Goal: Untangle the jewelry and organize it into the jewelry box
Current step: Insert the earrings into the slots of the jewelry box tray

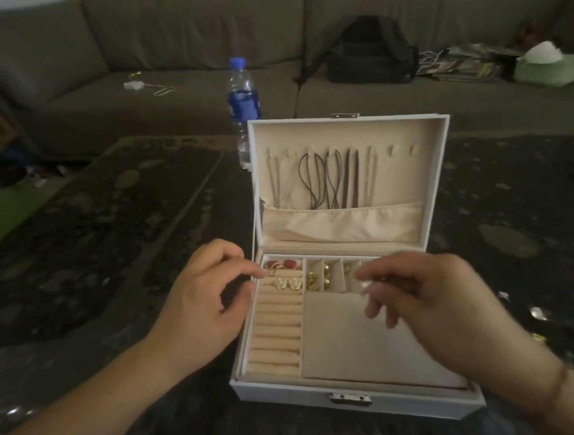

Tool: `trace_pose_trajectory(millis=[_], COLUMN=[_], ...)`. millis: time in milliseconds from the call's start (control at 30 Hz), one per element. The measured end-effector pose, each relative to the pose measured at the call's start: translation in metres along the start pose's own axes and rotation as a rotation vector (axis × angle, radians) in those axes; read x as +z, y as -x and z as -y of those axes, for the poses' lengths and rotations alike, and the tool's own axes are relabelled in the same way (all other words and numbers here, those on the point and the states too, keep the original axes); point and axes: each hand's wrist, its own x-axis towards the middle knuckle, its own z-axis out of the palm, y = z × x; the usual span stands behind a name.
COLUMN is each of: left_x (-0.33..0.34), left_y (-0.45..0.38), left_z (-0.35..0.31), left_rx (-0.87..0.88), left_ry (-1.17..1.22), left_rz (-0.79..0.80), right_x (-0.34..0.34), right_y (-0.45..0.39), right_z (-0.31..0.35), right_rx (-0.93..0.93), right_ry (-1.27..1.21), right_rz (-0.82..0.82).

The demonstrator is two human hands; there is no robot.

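Observation:
A white jewelry box [299, 390] stands open on the dark table, its lid upright. Several dark and pale cords [329, 179] hang from hooks in the lid above a fabric pocket. Red earrings [283, 263] and gold flower earrings [287, 283] lie on the ring rolls at the back left. Gold pieces [313, 281] fill the small back compartments. My left hand [203, 300] is at the box's left rim, fingers loosely curled, index tip by a small gold ring [272, 273]. My right hand [427, 297], blurred, hovers over the back compartments and pinches a small pale shiny piece [364, 287].
A water bottle [241, 104] stands behind the box to the left. Small shiny jewelry bits [537, 312] lie on the table at the right. A grey sofa [190, 38] behind holds a black backpack [371, 49], papers and a green tissue box [548, 66].

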Motion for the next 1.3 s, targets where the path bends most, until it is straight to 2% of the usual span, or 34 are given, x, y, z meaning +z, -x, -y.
trace_pose_trajectory(millis=[67,167,300,467,567,700,833,1100,1300], left_x=[0.002,0.008,0.011,0.011,0.009,0.007,0.005,-0.001,0.004], left_y=[0.001,0.003,0.007,0.007,0.008,0.009,0.009,0.009,0.007], left_z=[0.003,0.006,0.011,0.009,0.008,0.008,0.008,0.008,0.005], left_rx=[-0.048,-0.084,-0.109,-0.119,-0.144,-0.136,-0.141,-0.158,-0.149], left_ry=[0.026,0.096,0.167,0.176,0.181,0.172,0.180,0.178,0.173], left_rz=[0.027,0.041,0.072,0.099,0.101,0.116,0.131,0.135,0.141], right_x=[0.028,0.068,0.096,0.109,0.110,0.108,0.107,0.117,0.110], right_y=[-0.014,-0.033,-0.045,-0.040,-0.042,-0.040,-0.034,-0.036,-0.035], right_z=[0.015,0.024,0.018,0.011,0.012,0.008,0.006,0.010,0.013], right_rx=[-0.018,0.005,-0.047,-0.267,-0.330,-0.365,-0.404,-0.410,-0.391], right_ry=[0.011,0.061,0.286,0.590,0.611,0.695,0.635,0.724,0.848], right_rz=[0.068,0.084,-0.016,-0.164,-0.260,-0.293,-0.313,-0.191,-0.231])
